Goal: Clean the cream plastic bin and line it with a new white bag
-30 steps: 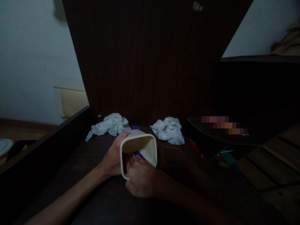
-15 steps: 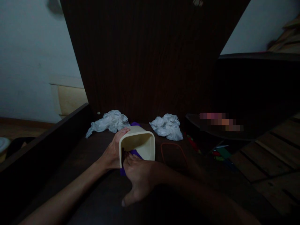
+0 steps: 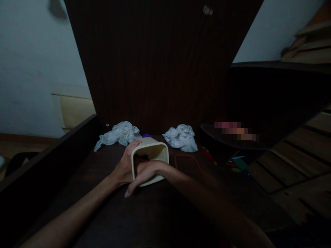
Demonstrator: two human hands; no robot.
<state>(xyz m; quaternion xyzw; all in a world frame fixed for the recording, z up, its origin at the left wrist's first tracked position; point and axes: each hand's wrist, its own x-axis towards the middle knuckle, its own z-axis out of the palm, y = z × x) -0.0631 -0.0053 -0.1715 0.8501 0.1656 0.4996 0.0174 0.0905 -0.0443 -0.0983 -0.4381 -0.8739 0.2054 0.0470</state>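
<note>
One cream tub (image 3: 149, 140) lies tipped against the left hand (image 3: 125, 166), which clasps its side; the right hand (image 3: 147, 172) reaches inside, any grasp hidden. Uneven pushing from within could twist the tub loose.

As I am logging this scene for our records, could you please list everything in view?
Container: one, cream, between the hands, mouth facing the camera
Bags: two, whitish, at the panel's foot
Cloth-like thing: one, purple, behind the container
Loop: one, reddish-brown, right of the container
Small items: several, red and green, further right
Table: one, dark, below
Panel: one, dark brown, behind
Slats: several, brown, far right
Wall: pale, background
Pixelated patch: one, pinkish, right; contents unclear
Left hand: one, bare, on the container's side
Right hand: one, bare, fingers inside the container
</note>
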